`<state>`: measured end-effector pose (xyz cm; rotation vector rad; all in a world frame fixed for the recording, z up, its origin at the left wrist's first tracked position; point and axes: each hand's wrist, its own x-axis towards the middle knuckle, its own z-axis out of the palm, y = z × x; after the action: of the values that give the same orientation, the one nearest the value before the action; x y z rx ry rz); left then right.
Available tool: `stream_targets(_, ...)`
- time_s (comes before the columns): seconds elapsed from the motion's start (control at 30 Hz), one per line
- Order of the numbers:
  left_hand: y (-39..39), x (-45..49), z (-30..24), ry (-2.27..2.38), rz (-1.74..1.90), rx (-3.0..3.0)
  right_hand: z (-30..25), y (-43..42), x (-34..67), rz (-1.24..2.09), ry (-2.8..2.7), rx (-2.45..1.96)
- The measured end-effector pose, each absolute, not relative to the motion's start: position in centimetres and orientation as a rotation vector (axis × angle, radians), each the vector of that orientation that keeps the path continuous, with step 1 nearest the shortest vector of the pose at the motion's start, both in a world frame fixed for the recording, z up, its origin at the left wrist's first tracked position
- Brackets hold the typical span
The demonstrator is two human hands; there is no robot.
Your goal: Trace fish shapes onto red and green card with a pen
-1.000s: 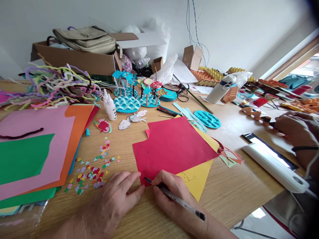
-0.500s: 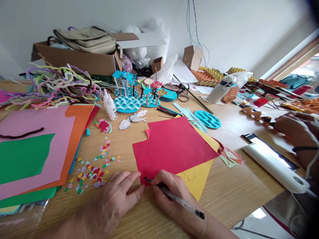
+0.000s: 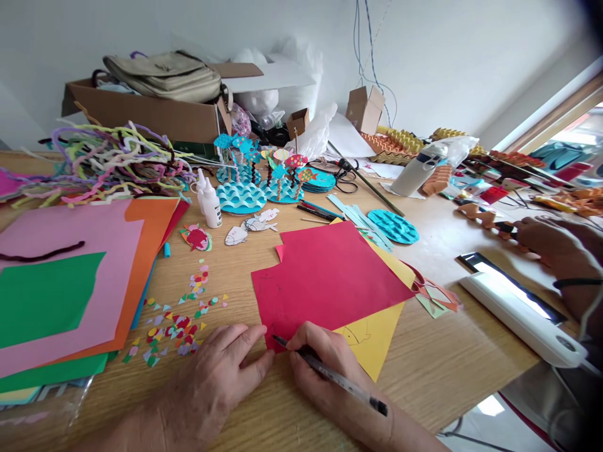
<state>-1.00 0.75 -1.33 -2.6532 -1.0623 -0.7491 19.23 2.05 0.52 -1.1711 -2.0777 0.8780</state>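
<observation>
A red paper sheet (image 3: 325, 279) lies on the wooden table (image 3: 438, 370) over a yellow sheet (image 3: 374, 336). My right hand (image 3: 323, 364) is closed round a black pen (image 3: 330, 375), whose tip touches the red sheet's near corner. My left hand (image 3: 219, 373) lies flat with fingers spread beside that corner, pressing on the table and the paper's edge. Small coloured paper scraps (image 3: 179, 320) are scattered just left of my left hand.
Stacked pink, green and orange sheets (image 3: 70, 282) lie at left, below a heap of pipe cleaners (image 3: 103, 163). Glue bottles (image 3: 210, 201), blue wave discs with paper fish (image 3: 257, 182) and a cardboard box (image 3: 151, 113) stand behind. Another person's hand (image 3: 556, 245) rests at right near a white device (image 3: 518, 311).
</observation>
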Motion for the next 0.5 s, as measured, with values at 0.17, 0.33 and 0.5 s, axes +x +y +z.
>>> stream_targets(0.17, 0.75, -1.04, -1.29, -1.061, -0.772, -2.639, 0.57, 2.07, 19.27, 0.883, -2.068, -1.172)
stream_targets(0.33, 0.58, -1.16, -1.49, -1.087, -0.727, -2.682, 0.74, 2.18, 19.34, 0.908, -2.083, -1.167)
stream_targets(0.5, 0.74, -1.16, -1.46, -1.069, -0.729, -2.656, 0.74, 2.25, 19.27, 0.906, -2.075, -1.176)
